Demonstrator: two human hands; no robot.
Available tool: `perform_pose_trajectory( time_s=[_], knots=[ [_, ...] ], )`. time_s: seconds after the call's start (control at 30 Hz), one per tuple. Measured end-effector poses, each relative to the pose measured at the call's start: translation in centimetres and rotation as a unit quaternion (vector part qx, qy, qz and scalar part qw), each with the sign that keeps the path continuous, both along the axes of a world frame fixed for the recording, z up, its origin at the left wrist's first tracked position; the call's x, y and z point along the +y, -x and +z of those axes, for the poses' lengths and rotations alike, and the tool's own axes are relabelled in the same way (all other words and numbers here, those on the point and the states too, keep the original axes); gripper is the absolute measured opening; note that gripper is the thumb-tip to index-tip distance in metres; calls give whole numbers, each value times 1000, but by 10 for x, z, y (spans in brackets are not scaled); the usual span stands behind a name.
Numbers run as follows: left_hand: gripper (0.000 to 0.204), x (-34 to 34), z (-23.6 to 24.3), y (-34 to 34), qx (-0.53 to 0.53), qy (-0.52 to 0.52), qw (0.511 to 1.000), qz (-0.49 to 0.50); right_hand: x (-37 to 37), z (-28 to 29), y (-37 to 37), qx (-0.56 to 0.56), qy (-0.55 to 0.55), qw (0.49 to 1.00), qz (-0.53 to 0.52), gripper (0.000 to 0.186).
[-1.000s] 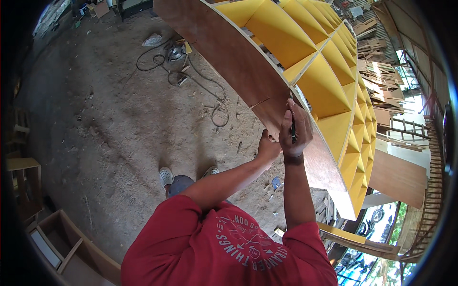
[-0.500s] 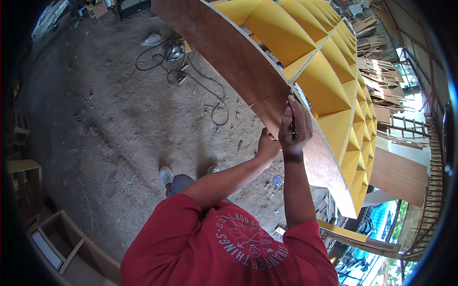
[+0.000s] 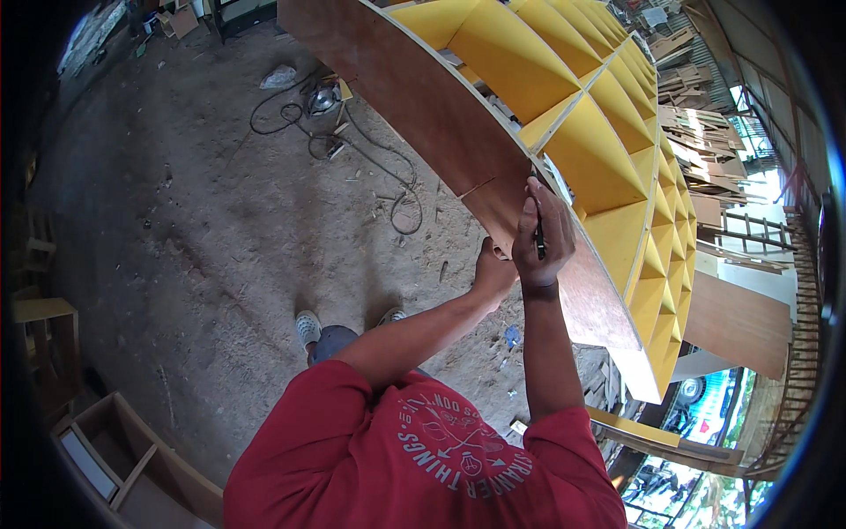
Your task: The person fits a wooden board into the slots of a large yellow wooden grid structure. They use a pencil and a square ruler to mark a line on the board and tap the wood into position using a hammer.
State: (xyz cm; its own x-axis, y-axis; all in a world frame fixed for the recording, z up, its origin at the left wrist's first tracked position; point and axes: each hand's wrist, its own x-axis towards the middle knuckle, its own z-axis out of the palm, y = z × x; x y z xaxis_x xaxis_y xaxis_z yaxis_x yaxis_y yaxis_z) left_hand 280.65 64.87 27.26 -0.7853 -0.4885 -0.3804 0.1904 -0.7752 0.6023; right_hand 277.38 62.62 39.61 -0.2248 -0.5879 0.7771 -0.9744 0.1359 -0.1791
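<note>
A long brown plywood panel [image 3: 441, 110] forms the side of a large frame with yellow grid compartments [image 3: 595, 159]. My right hand [image 3: 548, 231] pinches a slim black pen or pencil [image 3: 540, 240], its tip at the panel's face close to the upper edge. Below it, my left hand [image 3: 493, 271] is closed around the panel's lower edge; part of its fingers is hidden behind the wood. A short dark line [image 3: 480, 188] crosses the panel to the left of my hands.
On the dirt floor lie a corded power tool [image 3: 323, 99] and its looping cable [image 3: 388, 152]. Wooden shelf units [image 3: 132, 458] stand at the lower left. Stacked wood offcuts [image 3: 705, 145] and a leaning plywood sheet [image 3: 740, 326] are at the right, beyond the yellow frame.
My right hand and the pen or pencil have shifted slightly left, the tip moving a little away from the panel's upper edge. My left hand has stayed in place.
</note>
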Motion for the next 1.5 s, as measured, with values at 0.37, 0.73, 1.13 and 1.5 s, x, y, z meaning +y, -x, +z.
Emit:
perform_pose_trajectory(
  time_s=[0.37, 0.73, 1.13, 1.5],
  knots=[
    [60, -6, 10, -7, 5, -27, 999, -26, 0, 4, -4, -33, -3, 999, -11, 22],
    [59, -3, 4, -3, 18, -25, 999, -21, -1, 0, -8, -148, 55, 987, -5, 23],
    [66, -30, 33, -37, 36, -9, 990, -135, 31, 54, -13, -40, -137, 966, -214, 27],
    [19, -181, 38, -172, 110, 296, 948, 38, -5, 45, -101, -430, 130, 890, -81, 18]
  ],
)
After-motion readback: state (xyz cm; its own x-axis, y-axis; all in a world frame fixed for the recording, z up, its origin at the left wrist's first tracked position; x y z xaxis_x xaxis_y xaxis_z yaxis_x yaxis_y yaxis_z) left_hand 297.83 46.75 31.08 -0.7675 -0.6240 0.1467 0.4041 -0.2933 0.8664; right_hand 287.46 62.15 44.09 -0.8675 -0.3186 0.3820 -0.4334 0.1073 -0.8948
